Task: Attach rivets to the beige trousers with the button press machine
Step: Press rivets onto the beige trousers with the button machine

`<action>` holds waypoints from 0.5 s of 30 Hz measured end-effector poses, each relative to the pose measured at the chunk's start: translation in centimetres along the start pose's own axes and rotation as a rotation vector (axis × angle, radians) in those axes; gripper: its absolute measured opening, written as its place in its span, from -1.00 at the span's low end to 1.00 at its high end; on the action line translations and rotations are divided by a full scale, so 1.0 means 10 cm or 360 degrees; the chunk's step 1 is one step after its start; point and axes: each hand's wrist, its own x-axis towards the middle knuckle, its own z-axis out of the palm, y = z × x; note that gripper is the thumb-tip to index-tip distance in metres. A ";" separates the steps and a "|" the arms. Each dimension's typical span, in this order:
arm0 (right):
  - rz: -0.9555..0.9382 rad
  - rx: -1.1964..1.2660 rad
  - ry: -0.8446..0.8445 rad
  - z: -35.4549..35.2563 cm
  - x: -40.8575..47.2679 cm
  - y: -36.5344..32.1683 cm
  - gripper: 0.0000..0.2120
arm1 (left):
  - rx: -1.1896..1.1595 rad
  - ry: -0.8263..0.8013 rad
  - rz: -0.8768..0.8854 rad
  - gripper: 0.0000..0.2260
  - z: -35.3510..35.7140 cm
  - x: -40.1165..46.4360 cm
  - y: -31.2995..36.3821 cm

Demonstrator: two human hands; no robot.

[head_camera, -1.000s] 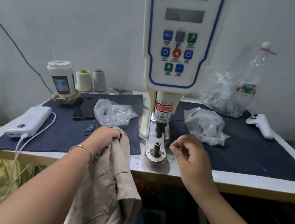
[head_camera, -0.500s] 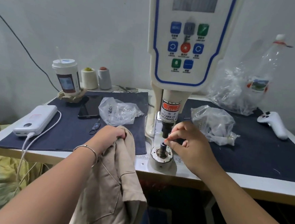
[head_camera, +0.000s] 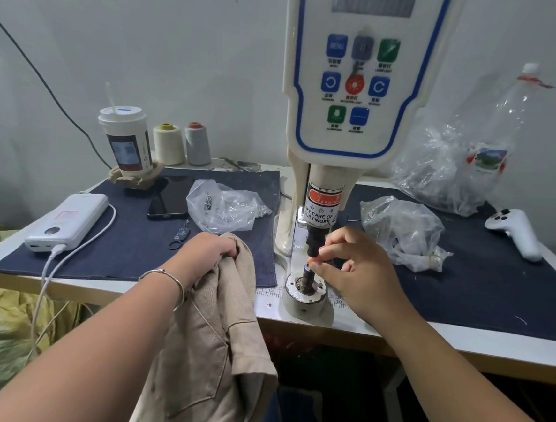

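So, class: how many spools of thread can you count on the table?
2. A cream spool stands at the back left beside the cup; a grey spool stands just right of it. Others may be hidden.

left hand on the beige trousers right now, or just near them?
Touching. The head view shows the left hand with its fingers curled into a bunched fold of the beige trousers, gripping the cloth at the table edge; no gap shows.

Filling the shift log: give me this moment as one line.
left hand: grips beige trousers at table edge | right hand: fingertips at lower die under press head | rivet: too small to confirm
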 end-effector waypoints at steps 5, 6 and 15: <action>0.0024 0.0008 -0.0005 -0.04 -0.06 0.02 -0.98 | 0.0005 0.0014 0.0024 -0.86 0.00 -0.03 0.01; 0.0031 0.0003 0.0012 -0.06 -0.08 0.03 -0.97 | 0.0007 0.0015 0.0020 -0.85 -0.01 -0.06 0.02; 0.0154 0.0357 0.0050 -0.17 -0.72 -0.20 -0.88 | -0.0157 -0.0824 -0.0130 -0.67 -0.26 -0.70 0.27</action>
